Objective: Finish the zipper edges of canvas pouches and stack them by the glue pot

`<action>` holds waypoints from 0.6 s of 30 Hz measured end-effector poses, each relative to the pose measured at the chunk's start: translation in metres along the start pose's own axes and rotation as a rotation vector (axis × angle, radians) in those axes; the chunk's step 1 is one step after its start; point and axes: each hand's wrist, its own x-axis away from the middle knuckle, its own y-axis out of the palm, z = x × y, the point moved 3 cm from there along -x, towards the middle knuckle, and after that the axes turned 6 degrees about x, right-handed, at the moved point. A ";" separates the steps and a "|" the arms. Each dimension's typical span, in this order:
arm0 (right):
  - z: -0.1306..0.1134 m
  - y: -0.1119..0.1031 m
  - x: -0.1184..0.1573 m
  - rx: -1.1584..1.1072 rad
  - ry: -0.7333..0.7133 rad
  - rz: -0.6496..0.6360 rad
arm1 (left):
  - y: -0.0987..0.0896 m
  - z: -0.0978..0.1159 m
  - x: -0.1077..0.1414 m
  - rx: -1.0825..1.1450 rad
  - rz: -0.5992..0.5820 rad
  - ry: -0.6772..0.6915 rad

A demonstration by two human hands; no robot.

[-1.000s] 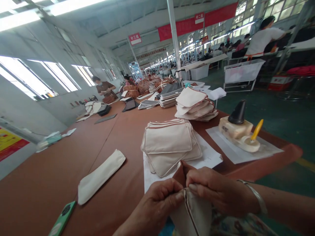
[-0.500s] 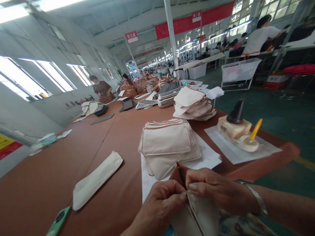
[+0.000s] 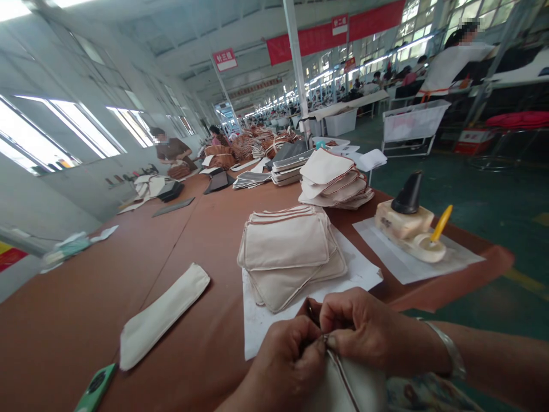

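Note:
Both of my hands pinch the top edge of a cream canvas pouch (image 3: 349,386) with brown edge binding, held at the front of the brown work table (image 3: 81,309). My left hand (image 3: 287,366) and my right hand (image 3: 369,332) meet at its corner, and their fingers hide the pinched part. Just ahead of them, a stack of similar pouches (image 3: 285,243) lies on a white paper sheet (image 3: 261,326). A long, narrow cream canvas piece (image 3: 163,309) lies to the left.
A green phone (image 3: 95,388) lies at the near table edge. To the right stand a cream block with a black cone (image 3: 405,214) and a yellow-handled tool (image 3: 441,224). Another pouch stack (image 3: 332,178) and dark panels sit farther along. Co-workers sit down the long workshop.
My hands have closed together over the pouch's corner, and the brown flap that stood above them is now mostly hidden. The view has drifted slightly, shifting the table left.

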 end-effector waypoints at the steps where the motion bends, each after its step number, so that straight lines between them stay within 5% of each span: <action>1: 0.000 0.000 0.001 -0.005 -0.003 0.006 | 0.000 -0.003 0.000 0.052 -0.032 -0.029; 6: -0.007 0.000 0.008 -0.126 -0.251 -0.005 | 0.002 -0.019 0.000 0.370 -0.131 -0.181; 9: -0.013 -0.002 0.013 -0.068 -0.465 -0.041 | 0.003 -0.022 -0.001 0.491 -0.115 -0.139; 14: -0.017 -0.007 0.019 0.114 -0.756 -0.015 | 0.005 -0.022 0.000 0.520 -0.120 -0.144; 18: -0.010 -0.008 0.021 0.244 -0.804 -0.008 | 0.007 -0.018 0.001 0.459 -0.197 -0.178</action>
